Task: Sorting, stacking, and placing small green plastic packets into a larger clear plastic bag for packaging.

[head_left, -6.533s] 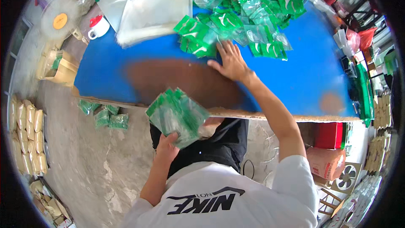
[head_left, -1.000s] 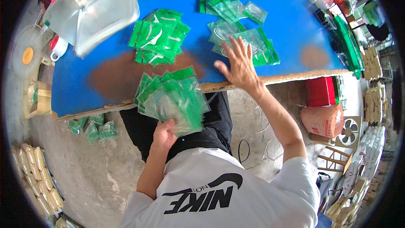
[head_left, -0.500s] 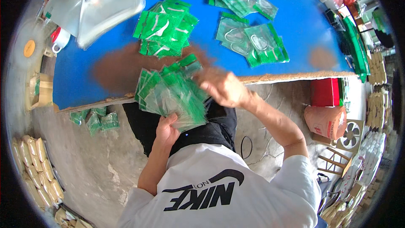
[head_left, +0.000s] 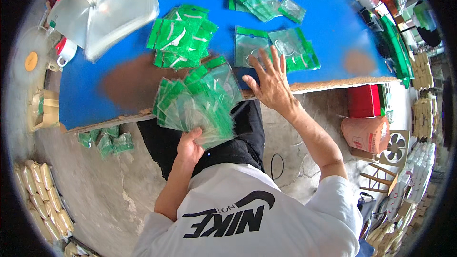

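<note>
My left hand (head_left: 189, 148) grips the lower end of a fanned stack of green-and-clear plastic packets (head_left: 197, 112). This stack leans out over the table's front edge, above my lap. With fingers spread, my right hand (head_left: 275, 84) holds nothing and reaches over a small group of similar packets (head_left: 250, 43) on the right. Its fingertips overlap those packets in the picture; whether they touch, I cannot tell. Pale curved or ring-like pieces show inside some of them. Just beyond the held stack lies a heap of greener packets (head_left: 181, 38) with white markings.
The blue table (head_left: 333, 24) has worn brown patches and a rough front edge. More packets (head_left: 259, 4) lie toward its far side. At the far left stands a clear plastic bin (head_left: 102, 12), with a white mug (head_left: 66, 51) nearby. Several packets (head_left: 114, 143) rest on the floor.
My right hand has moved right, away from the held stack, and its fingers have spread over the packets there. My left hand keeps its grip in nearly the same place.
</note>
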{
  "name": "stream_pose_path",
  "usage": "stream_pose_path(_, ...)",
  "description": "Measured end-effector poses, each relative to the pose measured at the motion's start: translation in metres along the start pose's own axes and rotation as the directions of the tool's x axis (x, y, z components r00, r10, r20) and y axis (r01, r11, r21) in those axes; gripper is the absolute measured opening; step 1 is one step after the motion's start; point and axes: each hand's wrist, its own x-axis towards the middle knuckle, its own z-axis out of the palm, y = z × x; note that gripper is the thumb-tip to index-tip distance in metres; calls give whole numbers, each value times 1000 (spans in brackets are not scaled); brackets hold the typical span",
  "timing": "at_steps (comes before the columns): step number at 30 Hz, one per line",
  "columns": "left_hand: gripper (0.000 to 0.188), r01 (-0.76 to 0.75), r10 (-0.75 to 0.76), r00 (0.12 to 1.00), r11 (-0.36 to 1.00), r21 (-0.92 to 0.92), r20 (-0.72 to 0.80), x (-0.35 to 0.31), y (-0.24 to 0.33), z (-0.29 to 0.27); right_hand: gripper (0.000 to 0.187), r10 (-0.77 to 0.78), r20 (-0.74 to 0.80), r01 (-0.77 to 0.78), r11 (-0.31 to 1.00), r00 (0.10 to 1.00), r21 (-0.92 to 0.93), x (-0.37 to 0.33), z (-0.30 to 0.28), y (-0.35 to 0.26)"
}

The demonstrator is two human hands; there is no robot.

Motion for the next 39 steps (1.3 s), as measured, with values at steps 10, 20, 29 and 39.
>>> stream_pose_path(10,62,-29,31,999,998,50,-36,0,-4,9,86,153,196,-248,662,968,707,2,9,-49)
stream_pose_path(20,74,-144,128,987,970,197,93,-54,39,-9,90,-186,340,-344,13,922,939,29,-23,-103)
stream_pose_path(29,73,-351,343,936,925,148,72,-70,87,-2,156,192,449,-339,900,873,274,254,92,-25)
stream_pose_path(39,66,-317,316,948,947,56,26,-71,91,-29,123,-4,658,-97,989,753,116,237,81,-72)
